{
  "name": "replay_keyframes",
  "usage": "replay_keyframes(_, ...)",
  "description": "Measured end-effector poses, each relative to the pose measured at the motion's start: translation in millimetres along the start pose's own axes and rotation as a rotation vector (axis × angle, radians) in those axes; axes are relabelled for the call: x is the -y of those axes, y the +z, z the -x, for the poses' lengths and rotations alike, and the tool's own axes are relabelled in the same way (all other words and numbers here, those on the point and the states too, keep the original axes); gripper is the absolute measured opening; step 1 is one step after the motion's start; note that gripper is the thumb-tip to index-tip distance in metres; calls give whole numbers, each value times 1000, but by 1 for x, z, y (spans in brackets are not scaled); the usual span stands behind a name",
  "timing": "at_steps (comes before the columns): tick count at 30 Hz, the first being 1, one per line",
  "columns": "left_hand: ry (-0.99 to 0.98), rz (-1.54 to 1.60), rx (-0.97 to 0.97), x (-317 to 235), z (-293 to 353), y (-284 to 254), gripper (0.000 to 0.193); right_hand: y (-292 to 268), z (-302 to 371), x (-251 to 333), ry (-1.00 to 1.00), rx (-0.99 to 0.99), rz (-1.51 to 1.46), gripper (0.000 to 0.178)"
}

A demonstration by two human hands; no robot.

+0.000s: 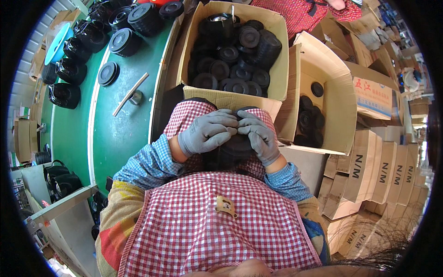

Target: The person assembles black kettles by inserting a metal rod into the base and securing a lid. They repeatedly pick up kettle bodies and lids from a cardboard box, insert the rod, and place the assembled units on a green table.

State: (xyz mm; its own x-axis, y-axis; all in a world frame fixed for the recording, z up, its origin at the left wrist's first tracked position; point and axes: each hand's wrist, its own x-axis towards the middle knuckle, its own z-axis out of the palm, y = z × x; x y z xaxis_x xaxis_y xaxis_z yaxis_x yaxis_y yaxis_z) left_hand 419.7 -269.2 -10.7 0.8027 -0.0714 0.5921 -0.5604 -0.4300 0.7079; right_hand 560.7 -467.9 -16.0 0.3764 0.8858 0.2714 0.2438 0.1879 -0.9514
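Both my hands wear grey gloves and meet over my lap, above a checked apron. My left hand (208, 132) has its fingers curled over the rim of a black round lid (234, 147). From the other side, my right hand (259, 137) closes on the same dark piece, its fingers bent and the fingertips close to those of the left. The fingers hide much of the lid, and its lower part is dark against my lap. Just beyond my knees stands an open cardboard box (275, 78) piled with black round lids (229, 54).
At right, a second open box (336, 76) holds several black discs (310, 119). The green bench (121, 138) on the left carries stacked lids (123, 42), glossy black pots (64, 95) and a stick (131, 93) across a small metal cylinder (136, 98). Cartons (361, 168) stand farther right.
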Motion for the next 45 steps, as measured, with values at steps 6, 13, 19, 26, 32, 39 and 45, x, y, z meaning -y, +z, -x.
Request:
replay_keyframes(6, -84, 102, 82, -3, -10, -17, 51, -3, -5, 12, -154, 26, 146, 37)
replay_keyframes(13, -817, 471, -174, 0, -57, -32, 33, -20, -48, 37, 77, -117, 196, 46)
replay_keyframes(19, -479, 89, -33, 15, -56, -36, 21, -31, -53, 40, 75, -137, 263, 51)
replay_keyframes(26, -275, 33, -103, 16, -52, -40, 32, -36, -58, 33, -57, -171, 267, 48)
replay_keyframes(32, -395, 503, -65, 8, -39, -28, 44, -25, -33, 38, 198, -83, -257, 42)
replay_keyframes(39, -314, 420, -5, 9, -15, -14, 44, -4, -4, 18, 94, -78, -141, 30)
replay_keyframes(45, -155, 234, -6, 9, -12, -10, 40, -8, 1, 7, -10, 13, -88, 33)
